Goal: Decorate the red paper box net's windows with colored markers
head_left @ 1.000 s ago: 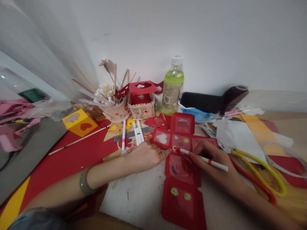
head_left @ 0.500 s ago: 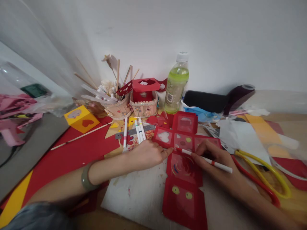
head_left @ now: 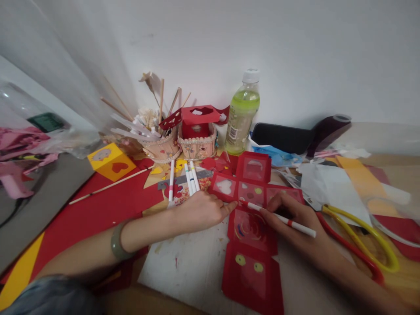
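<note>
A white felt-tip marker with a red band and red tip is pinched in my right hand. Its tip meets the middle square of a red paper cutout, which lies flat, unfolded in a cross. The cutout's panels carry clear windows with drawn shapes, including two yellow-green eyes and curved coloured lines. My left hand reaches in from the left, its index finger stretched out to the cutout's edge beside the marker tip and the other fingers curled. Nothing shows in that hand; its curled fingertips are hidden.
A white board lies under the cutout. Several capped markers are behind my left hand. Farther back stand decorated cups and a green drink bottle. Scissors lie right, near my forearm; a yellow paper box sits left.
The marker has shifted very slightly left and up at its tip, with my right hand almost still. My left hand stays in place.
</note>
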Action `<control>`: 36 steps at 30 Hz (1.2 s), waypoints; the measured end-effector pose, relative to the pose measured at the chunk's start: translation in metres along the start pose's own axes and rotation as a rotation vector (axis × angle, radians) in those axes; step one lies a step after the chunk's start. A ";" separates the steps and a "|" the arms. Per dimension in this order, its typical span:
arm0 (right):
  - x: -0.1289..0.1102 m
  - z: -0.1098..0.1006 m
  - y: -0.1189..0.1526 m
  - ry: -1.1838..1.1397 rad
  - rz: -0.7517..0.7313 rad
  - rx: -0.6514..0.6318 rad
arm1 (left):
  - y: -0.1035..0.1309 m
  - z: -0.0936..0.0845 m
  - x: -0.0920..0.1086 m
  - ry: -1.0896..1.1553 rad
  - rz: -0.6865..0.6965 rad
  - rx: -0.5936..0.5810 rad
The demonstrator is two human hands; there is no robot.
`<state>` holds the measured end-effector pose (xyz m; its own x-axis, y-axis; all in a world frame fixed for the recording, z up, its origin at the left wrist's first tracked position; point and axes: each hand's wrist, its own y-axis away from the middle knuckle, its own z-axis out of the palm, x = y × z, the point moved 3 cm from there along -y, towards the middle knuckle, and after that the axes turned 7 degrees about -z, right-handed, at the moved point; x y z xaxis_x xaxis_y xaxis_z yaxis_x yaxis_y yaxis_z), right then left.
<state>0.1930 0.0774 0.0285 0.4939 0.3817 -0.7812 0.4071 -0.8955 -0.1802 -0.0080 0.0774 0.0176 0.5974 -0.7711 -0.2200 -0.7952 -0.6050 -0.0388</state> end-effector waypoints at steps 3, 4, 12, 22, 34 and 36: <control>0.000 0.000 0.000 0.007 0.019 0.020 | 0.000 0.001 -0.001 -0.012 -0.013 0.014; 0.000 0.000 0.000 0.011 0.021 0.023 | 0.000 0.001 -0.001 -0.013 -0.012 0.021; 0.002 0.000 -0.002 0.020 0.000 0.029 | 0.000 -0.001 0.000 -0.007 -0.012 0.014; 0.001 -0.003 0.000 0.054 -0.027 0.042 | 0.000 -0.001 0.001 -0.003 -0.004 -0.014; 0.002 -0.004 0.001 0.026 -0.015 0.042 | 0.000 -0.003 0.001 -0.018 0.006 -0.017; 0.001 -0.002 0.001 0.008 -0.009 0.015 | 0.000 -0.003 0.001 -0.018 0.008 -0.016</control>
<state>0.1958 0.0772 0.0288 0.4969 0.3913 -0.7745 0.3997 -0.8954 -0.1959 -0.0070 0.0756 0.0201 0.5887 -0.7727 -0.2375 -0.7984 -0.6018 -0.0211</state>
